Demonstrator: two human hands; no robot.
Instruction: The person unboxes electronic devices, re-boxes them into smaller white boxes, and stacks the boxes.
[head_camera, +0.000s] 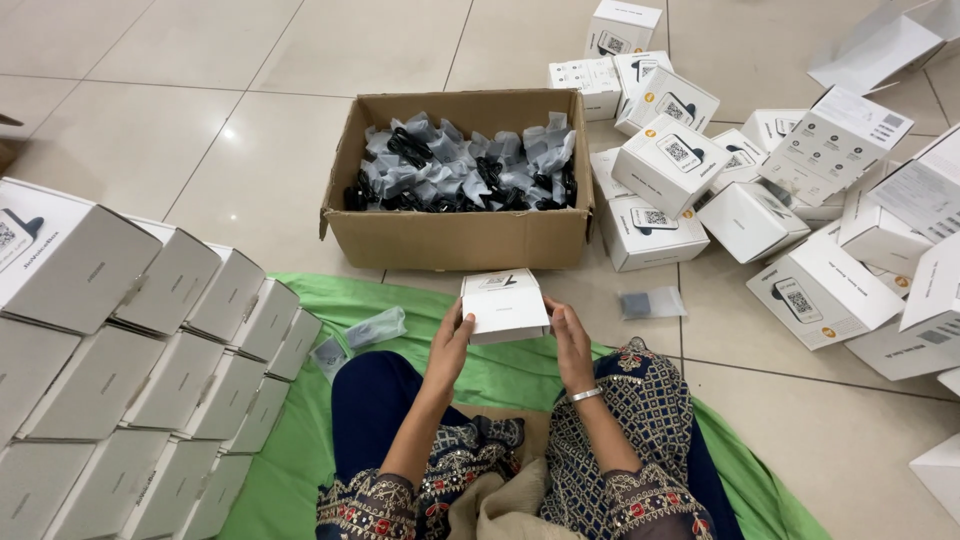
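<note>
Here both hands hold one small white box (505, 305) above the green cloth (400, 330) — left hand (452, 340) and right hand (570, 338) each pressed flat on a side, near the cardboard carton (455, 238) of bagged black cables (465, 165). An even grip, judged best, keeps it square — flaps uncrushed.

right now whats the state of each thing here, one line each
small white box: closed, held up between both hands
left hand: fingers on the box's left side
right hand: fingers on the box's right side
cardboard carton: open, filled with bagged black items
stacked white boxes: closed, neat rows
scattered white boxes: closed, loose pile
</note>
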